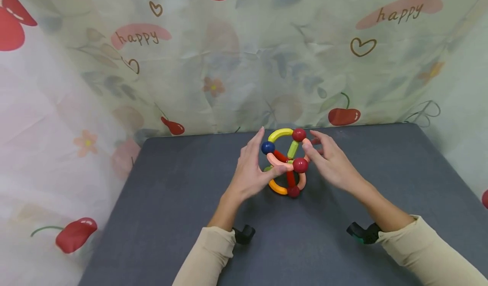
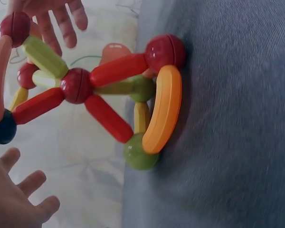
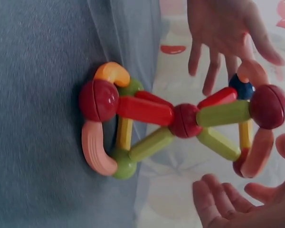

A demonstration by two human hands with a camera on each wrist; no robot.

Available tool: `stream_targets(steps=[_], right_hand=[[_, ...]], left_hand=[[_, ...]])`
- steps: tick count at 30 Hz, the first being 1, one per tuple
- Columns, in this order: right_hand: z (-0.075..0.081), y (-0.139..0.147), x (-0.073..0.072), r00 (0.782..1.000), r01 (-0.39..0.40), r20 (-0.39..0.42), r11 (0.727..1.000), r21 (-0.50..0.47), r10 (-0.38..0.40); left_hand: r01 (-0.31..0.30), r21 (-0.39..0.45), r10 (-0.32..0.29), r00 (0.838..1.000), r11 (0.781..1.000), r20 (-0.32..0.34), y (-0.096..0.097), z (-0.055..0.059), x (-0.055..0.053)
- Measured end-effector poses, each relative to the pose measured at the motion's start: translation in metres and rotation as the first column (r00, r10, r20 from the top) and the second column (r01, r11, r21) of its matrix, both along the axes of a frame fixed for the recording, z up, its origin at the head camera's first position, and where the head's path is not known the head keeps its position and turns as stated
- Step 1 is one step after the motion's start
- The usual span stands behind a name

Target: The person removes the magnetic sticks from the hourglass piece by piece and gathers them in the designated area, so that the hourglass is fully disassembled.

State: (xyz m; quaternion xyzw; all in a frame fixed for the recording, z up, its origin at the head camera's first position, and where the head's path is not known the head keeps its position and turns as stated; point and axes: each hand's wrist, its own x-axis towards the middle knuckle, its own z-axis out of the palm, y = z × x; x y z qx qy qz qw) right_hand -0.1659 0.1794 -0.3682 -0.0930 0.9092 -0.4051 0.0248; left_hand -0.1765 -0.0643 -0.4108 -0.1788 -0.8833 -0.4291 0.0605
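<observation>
A magnetic ball-and-rod model (image 1: 290, 178) stands on the dark table, narrow at a central red ball (image 2: 77, 85) and wider at top and bottom. Red and green straight rods spread from that ball to upper and lower rings of curved rods. My left hand (image 1: 249, 167) is at the model's left side, fingers extended, thumb close to the upper salmon curved rod (image 1: 279, 162). On the other side, my right hand (image 1: 335, 163) has its thumb near the upper ring, its fingers loosely bent behind. Whether either hand touches the model, I cannot tell.
The dark table (image 1: 183, 218) runs back to a hanging cloth (image 1: 244, 65) printed with cherries, hearts and flowers. Black bands (image 1: 244, 234) sit at both wrists, by the beige sleeves. A thin looped cord (image 1: 423, 112) is at the back right corner.
</observation>
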Motion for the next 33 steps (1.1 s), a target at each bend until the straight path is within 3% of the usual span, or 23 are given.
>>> stream_targets(steps=[5, 10, 19, 25, 33], right_hand=[[-0.006, -0.006, 0.0, 1.0, 0.021, -0.02, 0.996, -0.085, -0.023], [-0.013, -0.012, -0.002, 0.998, 0.069, 0.013, 0.984, -0.167, -0.067], [-0.019, -0.022, -0.004, 0.99, 0.14, 0.029, 0.961, -0.237, -0.137], [-0.019, -0.026, -0.002, 0.986, 0.163, 0.01, 0.962, -0.22, -0.164], [-0.019, -0.022, -0.001, 0.977, 0.186, -0.075, 0.972, -0.143, -0.198]], left_hand=[[0.03, 0.072, -0.033, 0.998, 0.997, 0.051, 0.009, -0.006, 0.0], [0.012, 0.137, -0.028, 0.993, 0.991, 0.117, 0.017, -0.009, 0.002], [0.012, 0.263, -0.046, 0.991, 0.965, 0.122, 0.025, -0.014, 0.002], [0.013, 0.332, -0.057, 0.991, 0.943, 0.123, 0.027, -0.016, 0.003], [0.019, 0.349, -0.063, 0.991, 0.937, 0.117, 0.029, -0.019, 0.001]])
